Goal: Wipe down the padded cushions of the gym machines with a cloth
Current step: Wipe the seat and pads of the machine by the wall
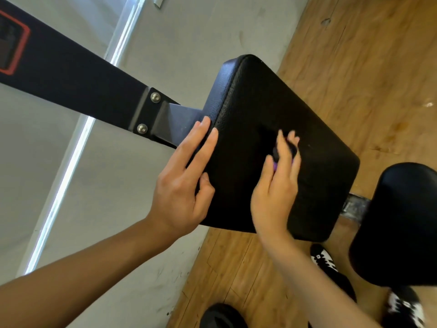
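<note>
Wood floor — right hand grips cloth on cushion.

A pale grey wall fills the left half and upper middle of the frame. A thin bright strip of light runs across it diagonally, from the top centre down to the lower left. Wood-plank floor in a warm brown covers the right side and bottom. A black metal beam slants in from the upper left, carrying a red-outlined label and ending at two silver bolts.
</note>
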Demonstrator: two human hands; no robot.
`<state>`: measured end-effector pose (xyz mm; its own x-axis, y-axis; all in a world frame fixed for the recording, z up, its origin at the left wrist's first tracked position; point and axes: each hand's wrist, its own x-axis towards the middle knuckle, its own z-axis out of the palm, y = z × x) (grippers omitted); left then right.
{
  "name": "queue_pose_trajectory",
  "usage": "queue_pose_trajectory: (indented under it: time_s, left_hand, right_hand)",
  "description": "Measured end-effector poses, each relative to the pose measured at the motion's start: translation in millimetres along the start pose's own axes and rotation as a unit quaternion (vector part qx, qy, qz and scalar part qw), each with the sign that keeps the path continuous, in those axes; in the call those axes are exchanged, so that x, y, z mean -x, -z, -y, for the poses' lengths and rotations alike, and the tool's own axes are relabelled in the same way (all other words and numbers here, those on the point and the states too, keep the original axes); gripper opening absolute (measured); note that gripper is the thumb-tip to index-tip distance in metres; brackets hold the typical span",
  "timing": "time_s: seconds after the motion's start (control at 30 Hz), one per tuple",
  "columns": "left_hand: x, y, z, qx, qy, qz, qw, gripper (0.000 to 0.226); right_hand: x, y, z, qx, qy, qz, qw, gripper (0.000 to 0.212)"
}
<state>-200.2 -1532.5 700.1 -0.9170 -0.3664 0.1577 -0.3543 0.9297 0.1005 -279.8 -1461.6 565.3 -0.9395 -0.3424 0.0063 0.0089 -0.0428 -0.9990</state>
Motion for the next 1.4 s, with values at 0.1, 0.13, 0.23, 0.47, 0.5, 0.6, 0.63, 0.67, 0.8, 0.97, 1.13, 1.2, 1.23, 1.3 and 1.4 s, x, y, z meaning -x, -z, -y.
queue_pose_trajectory:
  time_s: [0.1, 0.13, 0.23, 0.47, 0.5, 0.6, 0.63, 0.67, 0.8, 0.97, 1.13, 1.2, 1.23, 1.3, 1.4]
  left_hand:
    - [-1, 0, 0, -0.004, 0.0, 0.006, 1.0, 0.057]
    - [-1, 0, 0, -0.002, 0.0, 0.006, 1.0, 0.057]
    - [1, 0, -1, 0.001, 0.007, 0.007, 1.0, 0.058]
    - [1, -1, 0, 0.003, 0.005, 0.007, 1.0, 0.059]
    - [1, -1, 0, 0.002, 0.001, 0.004, 1.0, 0.059]
    - [2, 0, 0, -0.003, 0.001, -0.001, 1.0, 0.06]
    - [2, 0, 0, -0.004, 0.002, -0.004, 1.0, 0.06]
    - [2, 0, -1, -0.005, 0.001, -0.005, 1.0, 0.06]
    - [1, -2, 0, 0.007, 0.001, -0.005, 1.0, 0.058]
    - [2, -4, 4, 0.008, -0.019, -0.026, 0.999, 0.058]
    - [4, -4, 6, -0.002, -0.022, -0.021, 1.0, 0.059]
    - [0, 2, 3, -0.046, -0.026, -0.001, 0.999, 0.062]
    - [-3, 5, 0, -0.087, -0.033, 0.014, 0.996, 0.063]
    - [-12, 11, -10, -0.176, -0.058, 0.051, 0.981, 0.063]
    - [-19, 5, -33, -0.249, -0.105, 0.119, 0.955, 0.058]
  right_hand:
    - [89, 13, -8, 0.032, -0.01, 0.079, 0.996, 0.055]
    - [87, 14, -11, 0.026, -0.012, 0.09, 0.996, 0.056]
    - [13, 4, -6, -0.013, -0.032, 0.029, 0.999, 0.051]
    - [-46, -10, 1, -0.012, -0.024, -0.038, 0.999, 0.047]
    - [-10, -6, 0, -0.002, -0.004, -0.029, 1.0, 0.048]
    - [96, 3, -7, 0.032, 0.027, 0.058, 0.997, 0.048]
    - [104, 6, -13, 0.043, 0.036, 0.072, 0.996, 0.049]
    - [94, 6, -19, 0.038, 0.037, 0.077, 0.996, 0.05]
    - [-32, 2, -9, -0.001, -0.075, 0.021, 0.997, 0.05]
    - [-85, 3, -6, 0.016, -0.056, -0.002, 0.998, 0.047]
    - [3, 21, -27, 0.049, -0.028, 0.066, 0.996, 0.052]
    - [7, 30, -34, 0.063, 0.015, 0.099, 0.993, 0.058]
    - [2, 33, -37, 0.073, 0.034, 0.11, 0.991, 0.06]
    - [-13, 37, -46, 0.083, 0.06, 0.11, 0.989, 0.063]
    - [-24, 43, -67, 0.087, 0.112, 0.097, 0.985, 0.062]
